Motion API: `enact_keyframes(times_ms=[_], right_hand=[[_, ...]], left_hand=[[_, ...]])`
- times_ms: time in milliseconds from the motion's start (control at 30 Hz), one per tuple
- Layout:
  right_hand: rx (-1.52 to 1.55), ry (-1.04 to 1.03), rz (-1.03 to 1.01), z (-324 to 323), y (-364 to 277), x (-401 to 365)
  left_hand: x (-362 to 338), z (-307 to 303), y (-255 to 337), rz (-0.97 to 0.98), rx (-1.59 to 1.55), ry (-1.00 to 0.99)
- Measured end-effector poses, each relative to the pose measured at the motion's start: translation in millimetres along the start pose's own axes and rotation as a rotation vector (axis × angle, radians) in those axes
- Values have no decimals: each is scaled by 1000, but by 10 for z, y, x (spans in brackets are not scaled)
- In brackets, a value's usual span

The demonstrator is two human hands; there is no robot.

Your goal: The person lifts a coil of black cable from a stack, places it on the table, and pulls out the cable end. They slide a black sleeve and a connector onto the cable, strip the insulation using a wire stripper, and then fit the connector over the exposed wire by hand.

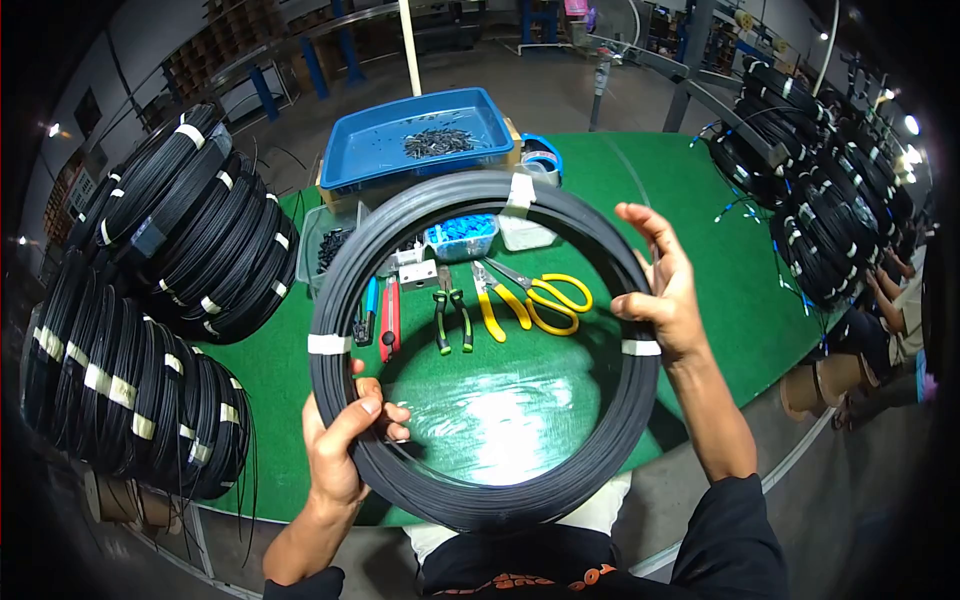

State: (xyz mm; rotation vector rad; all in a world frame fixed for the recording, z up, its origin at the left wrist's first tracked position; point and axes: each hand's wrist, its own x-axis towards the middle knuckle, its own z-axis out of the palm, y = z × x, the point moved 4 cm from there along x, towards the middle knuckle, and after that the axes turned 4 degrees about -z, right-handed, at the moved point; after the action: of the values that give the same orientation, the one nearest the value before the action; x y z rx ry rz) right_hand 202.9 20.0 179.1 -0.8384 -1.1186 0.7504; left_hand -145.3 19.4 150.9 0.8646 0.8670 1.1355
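"Gripping what, exactly?"

"A ring of black cable, the coil (500, 505), tilted up over the desk (710, 330). The left hand (345, 440) is curled round it at eight o'clock, thumb in front. The right hand (670, 295) is half open between two and three, thumb hooked on the inner edge, a finger lifted clear. White tape wraps the ring at nine, three and just past twelve."

"And through the middle?"

"Tools on the green surface: yellow-handled scissors (555, 305), yellow-handled cutters (500, 305), green-and-black pliers (453, 315), a red knife (390, 320) and a blue tool (368, 310)."

"Any containers?"

"Several, just beyond the tools. At ten o'clock, a clear bin (307, 262) with small black pieces. Just before twelve, a clear tub (460, 252) full of bright blue bits. Just after twelve, beside it, a pale box (528, 238); I can't tell its contents."

"Farther back?"

"Between eleven and twelve, the large blue tray (365, 160): short black pieces heaped right of centre, a few scattered."

"The sides?"

"Stacked coils, taped in white: left stacks (190, 230) around nine to ten, right stacks (825, 200) around two, with people (905, 300) partly visible beyond."
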Motion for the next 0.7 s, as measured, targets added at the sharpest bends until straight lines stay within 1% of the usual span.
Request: enact_keyframes(times_ms=[67, 167, 233, 300, 333, 433, 500, 567, 700], right_hand=[[22, -11, 52, 10, 111, -174], [85, -34, 59, 101, 282, -316], [96, -36, 46, 152, 391, -381], [84, -38, 115, 209, 436, -438], [79, -48, 107, 190, 507, -438], [114, -55, 128, 201, 625, -425], [89, -58, 124, 206, 682, -403], [61, -61, 126, 198, 736, -406], [70, -53, 191, 147, 908, -485]], left_hand=[[-118, -98, -109, -19, 8, 53], [-133, -350, -301, 45, 13, 42], [-145, -446, -359, 78, 118, 97], [-154, -520, -417, 108, 202, 137], [-145, -549, -431, 122, 246, 145], [-90, -645, -562, 127, 260, 162], [-59, -667, -648, 105, 217, 197], [-45, -711, -698, 78, 266, 205], [-26, -730, -780, 31, 257, 219]])
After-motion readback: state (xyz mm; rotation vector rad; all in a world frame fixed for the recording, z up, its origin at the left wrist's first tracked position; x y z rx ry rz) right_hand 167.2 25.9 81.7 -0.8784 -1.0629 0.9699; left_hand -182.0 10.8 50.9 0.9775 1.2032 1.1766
